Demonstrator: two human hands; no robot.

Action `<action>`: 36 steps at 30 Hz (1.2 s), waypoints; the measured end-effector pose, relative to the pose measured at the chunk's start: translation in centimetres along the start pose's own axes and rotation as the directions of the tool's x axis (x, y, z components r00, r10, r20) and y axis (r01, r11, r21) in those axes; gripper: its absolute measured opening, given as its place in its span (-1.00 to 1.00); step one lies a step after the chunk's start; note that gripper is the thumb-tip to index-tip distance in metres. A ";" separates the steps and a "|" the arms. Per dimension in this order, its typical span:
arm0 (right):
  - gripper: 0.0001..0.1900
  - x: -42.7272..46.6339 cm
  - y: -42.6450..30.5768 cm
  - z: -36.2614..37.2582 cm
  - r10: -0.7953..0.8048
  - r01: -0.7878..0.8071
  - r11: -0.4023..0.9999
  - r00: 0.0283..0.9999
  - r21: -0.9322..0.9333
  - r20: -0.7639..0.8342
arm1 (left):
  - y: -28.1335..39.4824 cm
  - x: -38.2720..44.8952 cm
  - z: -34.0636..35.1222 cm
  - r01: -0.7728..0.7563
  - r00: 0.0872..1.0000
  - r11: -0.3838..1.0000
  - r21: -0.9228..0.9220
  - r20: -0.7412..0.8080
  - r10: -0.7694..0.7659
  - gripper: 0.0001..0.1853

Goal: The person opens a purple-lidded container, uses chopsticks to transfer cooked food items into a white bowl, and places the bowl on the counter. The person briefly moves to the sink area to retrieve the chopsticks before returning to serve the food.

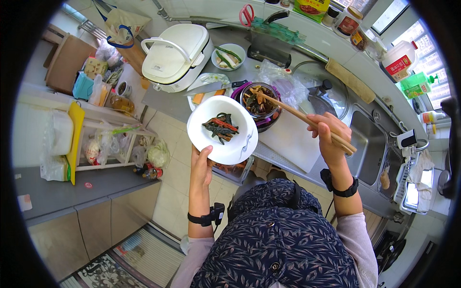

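Observation:
My left hand [202, 163] holds a white bowl [223, 154] by its near rim. Dark green and red pickled vegetables [220, 127] lie in a small heap in it. In my right hand [329, 133] is a pair of wooden chopsticks [293, 111], their tips in the mouth of a glass jar [267, 116]. Dark mixed pickles [258, 101] fill the jar up to near its rim. Purple clasps show at the jar's sides. The jar stands just right of the bowl, by a white cutting board [288, 138].
A kitchen knife [210, 88] lies across a plate behind the bowl. Farther back stand a white rice cooker [176, 57] and a bowl of green vegetables [228, 57]. Beside the jar are crumpled plastic wrap [282, 81] and a glass lid [324, 88]. A steel sink [365, 140] is at right.

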State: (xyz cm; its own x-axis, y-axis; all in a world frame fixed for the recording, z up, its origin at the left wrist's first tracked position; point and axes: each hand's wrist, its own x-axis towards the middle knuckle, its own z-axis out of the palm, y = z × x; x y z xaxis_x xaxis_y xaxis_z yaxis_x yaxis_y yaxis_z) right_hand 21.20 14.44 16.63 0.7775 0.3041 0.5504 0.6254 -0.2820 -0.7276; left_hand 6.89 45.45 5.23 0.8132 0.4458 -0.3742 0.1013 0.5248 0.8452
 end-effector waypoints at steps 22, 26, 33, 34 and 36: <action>-0.82 0.0 -0.4 3.5 0.087 -0.127 0.972 0.976 0.198 0.198 | 0.0 -1.5 0.7 0.030 0.998 0.999 0.022 0.052 -0.031 -0.26; -0.72 -0.1 1.5 1.7 0.208 -0.208 0.978 0.977 -0.007 0.052 | -0.5 -1.0 -0.3 0.002 1.000 1.000 -0.012 -0.014 -0.003 -0.21; -0.88 -0.5 2.1 2.1 0.036 -0.037 0.983 0.999 -0.179 -0.010 | -0.1 -0.8 -0.8 0.022 1.000 1.000 -0.013 -0.005 -0.022 -0.28; -0.89 -0.5 2.0 2.4 -0.007 0.007 0.979 1.000 -0.206 0.003 | 0.0 -0.8 -0.8 0.023 1.000 1.000 -0.007 -0.005 -0.023 -0.28; -0.93 -0.4 1.9 2.7 -0.074 0.076 0.970 0.997 -0.230 0.017 | 0.0 -0.7 -0.6 0.021 1.000 1.000 -0.017 -0.015 -0.022 -0.29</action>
State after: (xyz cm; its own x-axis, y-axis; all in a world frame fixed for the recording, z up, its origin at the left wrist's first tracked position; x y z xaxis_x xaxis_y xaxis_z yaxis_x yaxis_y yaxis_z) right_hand 21.84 16.28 13.91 0.7281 0.3397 0.5954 0.6808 -0.4597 -0.5702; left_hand 5.97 45.53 5.31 0.8023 0.4449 -0.3979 0.1089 0.5463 0.8305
